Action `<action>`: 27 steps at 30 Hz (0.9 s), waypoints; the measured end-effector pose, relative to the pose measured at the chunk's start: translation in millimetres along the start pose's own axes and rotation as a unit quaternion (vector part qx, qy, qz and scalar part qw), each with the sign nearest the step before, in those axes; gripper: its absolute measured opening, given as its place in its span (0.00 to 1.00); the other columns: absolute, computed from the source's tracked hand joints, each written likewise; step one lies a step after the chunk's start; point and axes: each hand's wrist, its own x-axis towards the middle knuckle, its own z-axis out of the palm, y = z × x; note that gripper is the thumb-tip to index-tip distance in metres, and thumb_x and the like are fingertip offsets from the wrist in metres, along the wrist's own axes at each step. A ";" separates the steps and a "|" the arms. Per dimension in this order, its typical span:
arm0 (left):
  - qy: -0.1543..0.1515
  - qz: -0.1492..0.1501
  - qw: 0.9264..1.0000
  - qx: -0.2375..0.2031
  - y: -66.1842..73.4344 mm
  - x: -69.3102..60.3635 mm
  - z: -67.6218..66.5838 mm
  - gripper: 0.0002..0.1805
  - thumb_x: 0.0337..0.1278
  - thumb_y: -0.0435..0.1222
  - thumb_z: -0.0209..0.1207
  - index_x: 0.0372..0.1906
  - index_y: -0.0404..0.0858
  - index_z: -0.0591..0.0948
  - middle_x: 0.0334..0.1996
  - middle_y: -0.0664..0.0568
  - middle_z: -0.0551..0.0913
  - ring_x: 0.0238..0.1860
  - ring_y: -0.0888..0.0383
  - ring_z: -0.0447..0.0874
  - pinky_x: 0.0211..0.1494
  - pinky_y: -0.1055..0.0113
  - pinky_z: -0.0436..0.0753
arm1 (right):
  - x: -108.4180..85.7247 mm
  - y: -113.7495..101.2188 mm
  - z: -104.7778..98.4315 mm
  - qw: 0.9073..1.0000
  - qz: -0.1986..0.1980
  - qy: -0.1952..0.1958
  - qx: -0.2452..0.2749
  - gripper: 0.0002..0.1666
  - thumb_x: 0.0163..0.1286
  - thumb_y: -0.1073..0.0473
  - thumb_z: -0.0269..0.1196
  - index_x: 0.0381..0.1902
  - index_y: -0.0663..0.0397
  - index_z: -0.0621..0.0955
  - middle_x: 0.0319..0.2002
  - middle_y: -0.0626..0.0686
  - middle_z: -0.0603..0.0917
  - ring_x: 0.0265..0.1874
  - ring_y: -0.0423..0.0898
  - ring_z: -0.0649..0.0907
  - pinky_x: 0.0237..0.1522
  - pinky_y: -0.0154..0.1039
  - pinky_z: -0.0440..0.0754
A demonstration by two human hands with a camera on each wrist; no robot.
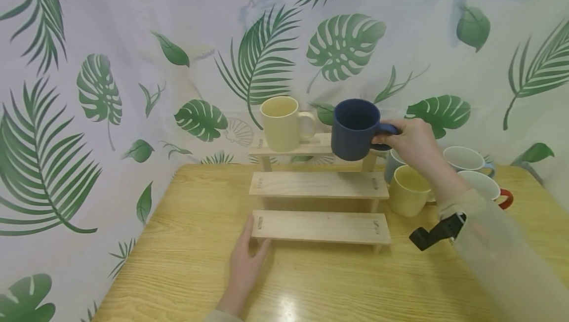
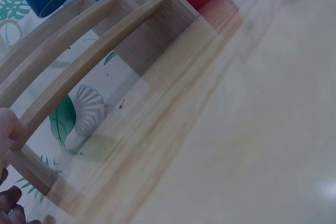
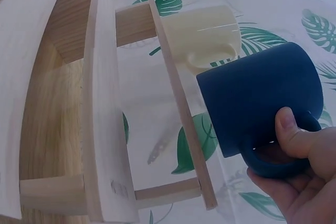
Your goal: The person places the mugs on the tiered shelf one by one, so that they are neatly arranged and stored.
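Observation:
A dark blue mug [image 1: 355,132] is in my right hand [image 1: 411,144], which grips its handle with the thumb on top. In the right wrist view the mug [image 3: 262,98] is upright beside the top board of a three-step wooden rack [image 1: 317,183], with a narrow gap between. A cream mug [image 1: 281,124] stands on the left of that top board, its handle to the right. My left hand [image 1: 246,262] touches the left end of the lowest board, thumb by its front edge and forefinger along its side; its other fingers are partly hidden.
Right of the rack several mugs stand on the wooden table [image 1: 186,272]: a yellow one [image 1: 408,193], a light blue-handled one [image 1: 464,159] and a red-handled one [image 1: 482,186]. My right forearm partly covers them. A leaf-printed cloth [image 1: 133,65] hangs behind.

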 end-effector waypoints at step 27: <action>0.009 0.010 1.000 0.014 -0.7 0.5 0.2 0.40 0.61 0.46 0.60 0.74 0.43 0.56 0.72 0.51 0.57 0.71 0.47 0.55 0.72 0.50 0.55 | 46.2 8.2 10.5 0.997 0.035 -0.062 0.029 0.25 0.61 0.50 0.68 0.51 0.61 0.83 0.45 0.60 0.85 0.42 0.51 0.78 0.40 0.43 0.74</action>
